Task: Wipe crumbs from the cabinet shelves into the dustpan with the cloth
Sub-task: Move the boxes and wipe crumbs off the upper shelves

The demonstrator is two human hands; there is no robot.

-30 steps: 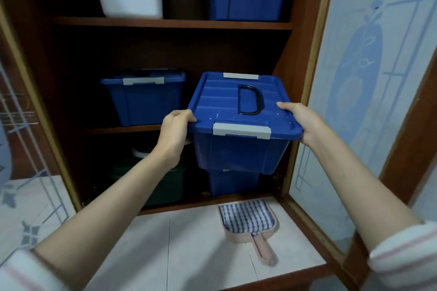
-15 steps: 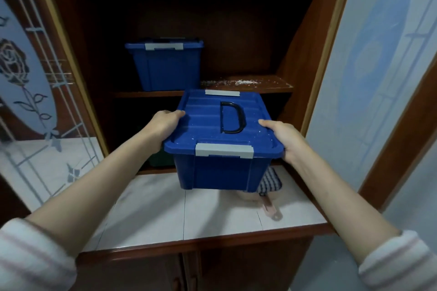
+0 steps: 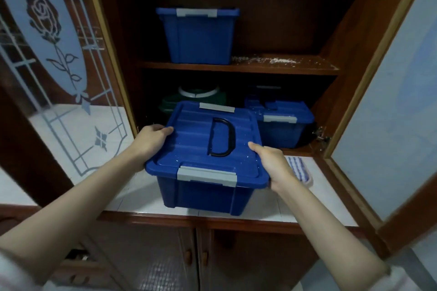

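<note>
Nearest the camera, both hands carry a lidded blue bin [image 3: 205, 149] by the two ends of its lid. The left hand [image 3: 151, 139] curls its fingers over the left rim. The right hand [image 3: 272, 163] lays its thumb along the lid's top and wraps the right rim, with its fingers hidden underneath. A grip at each end keeps the load level and leaves the black lid handle free.

The bin sits at the front edge of the white tiled counter [image 3: 132, 198]. It looks to be resting there, though its base is too shadowed to be sure it touches. Parking it here probably serves to clear shelf space for wiping.

Just beyond the right hand lies the checked cloth [image 3: 295, 165], tucked in the pale dustpan [image 3: 307, 181]. Both sit on the counter at the cabinet's mouth, within reach for when the hands are free, and neither is in hand yet.

Further in, on the cabinet floor, stand a second blue bin [image 3: 281, 130] and a green container [image 3: 189, 101]. Above them, the middle shelf [image 3: 236, 69] holds a third blue bin [image 3: 201, 35] on its left. Its bare right half carries the pale scatter of crumbs [image 3: 272, 60], exposed and ready to be swept forward.
</note>
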